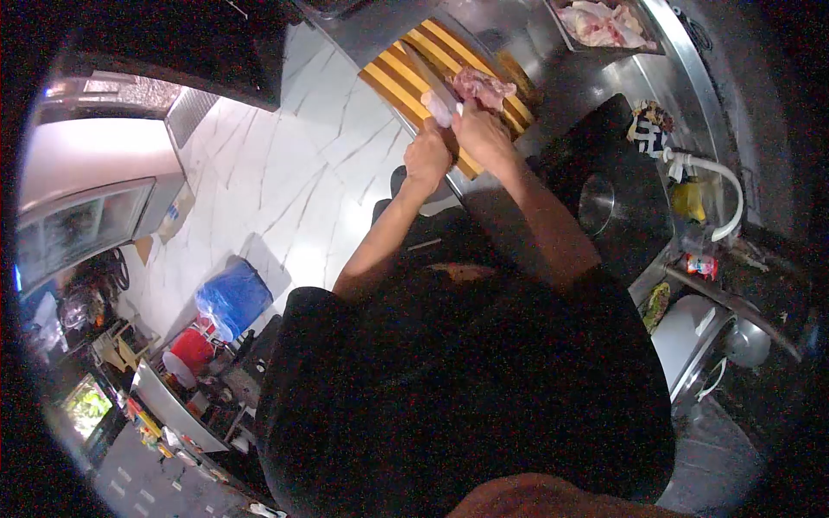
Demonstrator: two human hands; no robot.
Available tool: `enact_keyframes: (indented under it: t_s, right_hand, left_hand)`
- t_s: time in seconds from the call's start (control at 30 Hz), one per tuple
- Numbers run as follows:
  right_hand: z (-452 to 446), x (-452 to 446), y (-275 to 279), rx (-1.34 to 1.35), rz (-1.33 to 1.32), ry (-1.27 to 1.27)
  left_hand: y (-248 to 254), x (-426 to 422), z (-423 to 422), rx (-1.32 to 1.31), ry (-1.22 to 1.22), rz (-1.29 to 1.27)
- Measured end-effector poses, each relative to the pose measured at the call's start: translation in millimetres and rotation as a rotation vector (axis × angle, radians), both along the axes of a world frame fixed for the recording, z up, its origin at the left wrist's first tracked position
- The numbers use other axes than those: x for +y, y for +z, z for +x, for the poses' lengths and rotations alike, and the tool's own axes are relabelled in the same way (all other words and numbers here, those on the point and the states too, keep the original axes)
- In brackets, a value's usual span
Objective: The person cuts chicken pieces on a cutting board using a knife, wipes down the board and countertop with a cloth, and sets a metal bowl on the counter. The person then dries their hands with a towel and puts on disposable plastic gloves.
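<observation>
One knife (pixel 422 67) in right hand (pixel 485 138), left hand (pixel 428 157) seemingly pinching meat (pixel 438 108) — board edge (pixel 395 91) close, open floor (pixel 319 151) beyond.

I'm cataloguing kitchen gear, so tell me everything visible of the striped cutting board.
The striped cutting board looks wooden, with yellow and brown bands. It lies on the metal counter, raw meat resting on it. A knife blade extends over it; the left hand and right hand partly hide its near end.
</observation>
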State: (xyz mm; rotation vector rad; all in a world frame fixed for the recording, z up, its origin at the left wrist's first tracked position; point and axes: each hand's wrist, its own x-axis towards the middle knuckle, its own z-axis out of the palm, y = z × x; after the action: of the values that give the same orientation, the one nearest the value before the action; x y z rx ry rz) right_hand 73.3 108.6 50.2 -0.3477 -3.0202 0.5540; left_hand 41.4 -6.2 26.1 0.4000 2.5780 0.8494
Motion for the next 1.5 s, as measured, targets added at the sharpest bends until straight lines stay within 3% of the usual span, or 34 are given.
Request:
enact_keyframes:
  t_s: [0.07,0.17,0.33,0.4,0.47,0.53,0.57,0.67,0.93,1.0,1.07,1.13,1.27,1.3,1.37,1.4,1.43,1.47,1.5]
  right_hand:
    - [2.4,1.5,-12.0,0.104,0.027,0.017]
    - [53.3,-5.6,0.0,-0.088,-0.213,-0.213]
    - [151.9,10.8,-7.7,-0.034,-0.08,-0.132]
    - [169.2,19.5,-1.3,-0.112,-0.06,-0.178]
    - [153.3,8.5,53.0,-0.087,-0.201,-0.286]
    - [148.8,7.4,66.1,-0.023,-0.235,-0.303]
    - [150.9,11.9,53.8,0.029,-0.197,-0.265]
    - [151.5,12.1,23.2,-0.003,-0.073,-0.233]
    - [133.6,-2.7,2.8,-0.014,-0.07,-0.147]
    - [113.9,-8.2,2.9,-0.038,-0.042,-0.167]
    - [71.1,-10.3,3.8,-0.1,-0.184,-0.308]
    - [25.5,3.7,-4.2,0.028,-0.117,-0.172]
    - [-22.9,14.3,11.2,-0.056,-0.09,-0.009]
    - [-23.7,16.3,5.0,-0.052,-0.059,0.051]
    - [7.8,12.0,-20.2,0.088,-0.174,-0.141]
    - [35.7,11.2,-31.6,0.093,-0.111,-0.17]
    - [57.2,3.8,4.3,-0.196,-0.184,-0.299]
    - [92.3,5.0,12.5,0.004,-0.157,-0.229]
    - [127.2,21.3,-26.5,-0.015,-0.122,-0.17]
  left_hand:
    - [-1.5,0.1,-1.2,-0.005,0.013,0.011]
    - [-4.3,-2.4,-1.1,-0.021,0.019,0.043]
    - [-23.0,-7.0,-9.5,0.025,-0.013,0.155]
    - [-10.6,-9.3,-16.9,-0.648,0.099,0.655]
    - [8.7,-10.3,-25.6,-1.023,0.175,0.878]
    - [20.7,-11.7,-32.5,-1.088,0.22,0.835]
    - [10.8,-8.2,-34.1,-0.903,0.214,0.723]
    - [-28.1,-9.1,-36.1,-0.032,-0.06,0.249]
    - [-14.9,-1.0,-28.7,-0.015,-0.002,0.035]
    - [-7.1,0.7,-26.3,-0.009,-0.005,-0.027]
    - [-7.3,4.7,-28.1,-0.007,0.014,-0.033]
    - [-6.5,6.0,-25.6,-0.005,0.016,-0.032]
    - [-5.8,3.9,-27.3,0.004,-0.015,0.01]
    - [-9.8,2.0,-28.3,0.003,-0.022,0.03]
    - [-16.6,0.4,-28.5,0.002,0.036,0.05]
    - [-22.5,2.9,-30.6,0.004,0.058,0.07]
    - [-40.8,-0.1,-35.0,0.027,0.017,0.086]
    - [-48.4,-3.5,-41.2,0.016,-0.003,0.22]
    - [-48.3,-5.2,-43.1,-0.01,-0.015,0.265]
